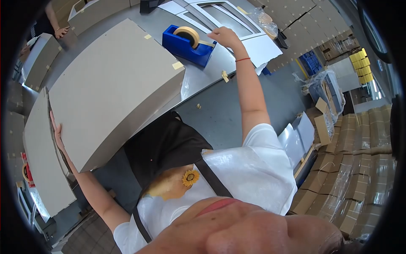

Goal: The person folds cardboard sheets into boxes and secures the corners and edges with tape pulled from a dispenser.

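Observation:
A large grey cardboard box [114, 80] with a curved side lies across the table in front of me, with small pieces of tan tape on its edge. My left hand [57, 132] rests against the box's left side, fingers stretched out, beside another grey cardboard piece [38, 148]. To the right, a blue tape dispenser [182, 48] holds a roll of masking tape [188, 36]. My right hand [226, 38] is at the dispenser's cutter end, with its fingers pinched at the tape strip [207, 43]; the fingertips are partly hidden.
White printed panels [228, 21] lie beyond the dispenser. Tape scraps [225, 76] stick to the table edge. Another person's hand [61, 31] shows at the upper left, near grey boxes [40, 59]. Stacked brown cartons [347, 169] stand at the right. A red tape dispenser [27, 170] sits far left.

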`<act>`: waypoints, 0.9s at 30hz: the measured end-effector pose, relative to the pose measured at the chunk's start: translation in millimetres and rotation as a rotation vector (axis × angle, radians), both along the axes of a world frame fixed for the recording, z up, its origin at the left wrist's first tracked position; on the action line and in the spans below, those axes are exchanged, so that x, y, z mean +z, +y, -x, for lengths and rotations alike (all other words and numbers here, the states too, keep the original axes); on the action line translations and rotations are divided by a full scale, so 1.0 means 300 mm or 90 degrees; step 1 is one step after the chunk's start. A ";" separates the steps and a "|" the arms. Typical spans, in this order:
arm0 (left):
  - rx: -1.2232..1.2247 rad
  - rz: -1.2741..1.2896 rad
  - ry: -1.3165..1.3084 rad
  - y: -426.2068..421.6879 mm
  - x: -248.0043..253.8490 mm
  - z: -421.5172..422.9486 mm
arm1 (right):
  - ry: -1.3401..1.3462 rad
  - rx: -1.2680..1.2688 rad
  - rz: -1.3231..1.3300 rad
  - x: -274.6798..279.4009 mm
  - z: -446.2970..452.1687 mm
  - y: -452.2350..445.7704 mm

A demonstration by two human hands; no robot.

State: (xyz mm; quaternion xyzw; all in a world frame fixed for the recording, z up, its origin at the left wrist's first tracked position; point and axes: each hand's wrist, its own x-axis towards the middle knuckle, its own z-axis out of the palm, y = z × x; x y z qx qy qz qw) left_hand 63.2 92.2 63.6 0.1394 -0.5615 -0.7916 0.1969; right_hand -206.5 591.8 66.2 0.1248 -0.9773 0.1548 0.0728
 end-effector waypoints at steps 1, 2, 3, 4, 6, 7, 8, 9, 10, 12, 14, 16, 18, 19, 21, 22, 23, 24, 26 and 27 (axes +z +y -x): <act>0.010 0.022 -0.002 0.012 0.010 -0.003 | -0.003 -0.002 0.000 -0.010 0.008 0.021; 0.020 0.043 -0.003 0.018 0.013 -0.005 | -0.116 0.011 0.076 -0.020 0.019 0.040; 0.020 0.043 -0.005 0.020 0.011 -0.004 | -0.229 0.025 0.153 -0.019 0.021 0.043; 0.027 0.055 0.004 0.020 0.008 -0.004 | -0.230 0.026 0.153 -0.018 0.023 0.045; 0.031 0.065 0.009 0.017 0.002 -0.004 | -0.279 0.071 0.200 -0.018 0.026 0.051; 0.033 0.066 0.009 0.016 0.003 -0.010 | -0.279 0.069 0.203 -0.025 0.037 0.055; 0.032 0.067 0.007 0.017 0.002 -0.014 | -0.314 0.091 0.207 -0.029 0.056 0.056; 0.031 0.066 0.006 0.013 0.001 -0.014 | -0.346 0.109 0.211 -0.033 0.071 0.068; 0.029 0.064 0.003 0.012 -0.002 -0.012 | -0.352 0.106 0.185 -0.034 0.074 0.065; 0.029 0.060 0.001 0.006 -0.010 -0.006 | -0.368 0.111 0.212 -0.029 0.069 0.070; 0.030 0.059 -0.001 0.006 -0.013 -0.003 | -0.366 0.115 0.236 -0.028 0.063 0.071; 0.034 0.065 -0.002 0.001 -0.011 -0.007 | -0.355 0.094 0.251 -0.012 0.031 0.076; 0.038 0.069 -0.006 -0.002 -0.011 -0.009 | -0.328 0.103 0.475 -0.005 0.000 0.101; 0.039 0.072 -0.009 -0.003 -0.009 -0.007 | -0.338 0.089 0.525 -0.003 -0.007 0.113; 0.043 0.076 -0.012 0.015 0.002 -0.008 | -0.319 0.071 0.517 -0.015 -0.041 0.129; 0.044 0.076 -0.014 0.034 0.010 -0.010 | -0.300 0.061 0.506 -0.022 -0.060 0.131; 0.045 0.076 -0.016 0.056 0.021 -0.013 | -0.272 0.057 0.470 -0.038 -0.062 0.139; 0.057 0.074 -0.014 0.072 0.030 -0.016 | -0.275 0.055 0.473 -0.042 -0.071 0.141; 0.032 0.049 -0.016 -0.047 -0.055 0.012 | -0.291 0.058 0.493 -0.040 -0.085 0.130; 0.026 0.038 -0.016 -0.074 -0.065 0.006 | -0.281 0.048 0.482 -0.042 -0.087 0.121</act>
